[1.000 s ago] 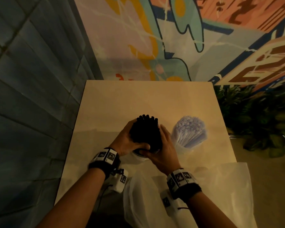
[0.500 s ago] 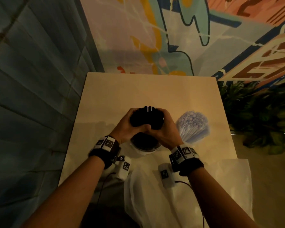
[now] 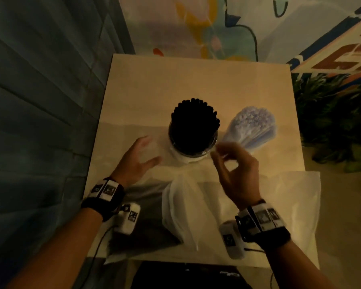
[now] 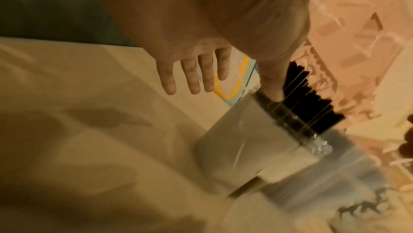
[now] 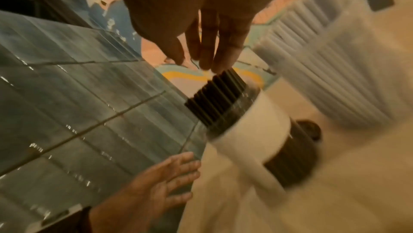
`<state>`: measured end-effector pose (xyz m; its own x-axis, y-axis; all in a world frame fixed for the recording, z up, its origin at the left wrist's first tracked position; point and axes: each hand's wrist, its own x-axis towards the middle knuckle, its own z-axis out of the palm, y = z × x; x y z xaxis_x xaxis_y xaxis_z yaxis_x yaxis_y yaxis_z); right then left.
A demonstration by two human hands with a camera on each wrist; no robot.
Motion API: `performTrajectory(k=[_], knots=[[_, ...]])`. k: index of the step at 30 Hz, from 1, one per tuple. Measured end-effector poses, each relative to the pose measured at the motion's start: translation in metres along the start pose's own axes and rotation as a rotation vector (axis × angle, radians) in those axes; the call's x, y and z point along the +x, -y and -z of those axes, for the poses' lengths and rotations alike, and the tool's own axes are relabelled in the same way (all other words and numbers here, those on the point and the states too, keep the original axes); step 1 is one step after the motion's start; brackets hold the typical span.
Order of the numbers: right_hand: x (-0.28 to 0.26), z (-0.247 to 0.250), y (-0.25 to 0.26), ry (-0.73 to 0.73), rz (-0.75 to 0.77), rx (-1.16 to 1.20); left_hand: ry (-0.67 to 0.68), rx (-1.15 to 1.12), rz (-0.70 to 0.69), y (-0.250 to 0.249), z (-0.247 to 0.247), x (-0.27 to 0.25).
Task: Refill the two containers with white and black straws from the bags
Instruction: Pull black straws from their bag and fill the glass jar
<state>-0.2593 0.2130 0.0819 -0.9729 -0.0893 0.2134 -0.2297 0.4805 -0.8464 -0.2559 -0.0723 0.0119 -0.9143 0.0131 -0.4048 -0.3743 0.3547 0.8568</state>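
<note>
Lower frame: 2 bags. Mid-frame: left hand and right hand, both released, empty. Centre: black straws fill their container; white straws right. Risk: a passing hand could topple either.

Black straws, white straws, beige table, multicoloured mural.

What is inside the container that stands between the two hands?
Black straws fill the container, their tips rising above its rim. Its white band hides their lower ends and the bottom.
</note>
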Motion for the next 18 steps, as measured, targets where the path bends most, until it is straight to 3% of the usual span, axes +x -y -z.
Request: performTrajectory(k=[2, 4, 6, 7, 10, 13, 18], knots=[[-0.030, -0.014, -0.012, 0.279, -0.132, -0.055, 0.030, 0.127, 0.043, 0.032, 0.008, -0.035], [-0.055, -0.036, -0.028, 0.667, -0.229, -0.207, 0.108, 0.342, 0.128, 0.065, 0.013, -0.062], [-0.069, -0.057, -0.034, 0.925, -0.215, -0.305, 0.209, 0.603, 0.177, 0.098, 0.015, -0.078], [-0.074, -0.068, -0.035, 0.986, -0.182, -0.303, 0.226, 0.685, 0.180, 0.113, 0.015, -0.083], [-0.079, -0.104, -0.032, 1.076, 0.014, -0.336, 0.084, 0.727, 0.051, 0.135, 0.013, -0.088], [-0.088, -0.135, -0.039, 1.127, 0.191, -0.426, -0.071, 0.741, -0.059, 0.125, 0.004, -0.083], [-0.081, -0.155, -0.034, 0.972, 0.122, -0.472, -0.130, 0.595, -0.020, 0.117, 0.003, -0.076]])
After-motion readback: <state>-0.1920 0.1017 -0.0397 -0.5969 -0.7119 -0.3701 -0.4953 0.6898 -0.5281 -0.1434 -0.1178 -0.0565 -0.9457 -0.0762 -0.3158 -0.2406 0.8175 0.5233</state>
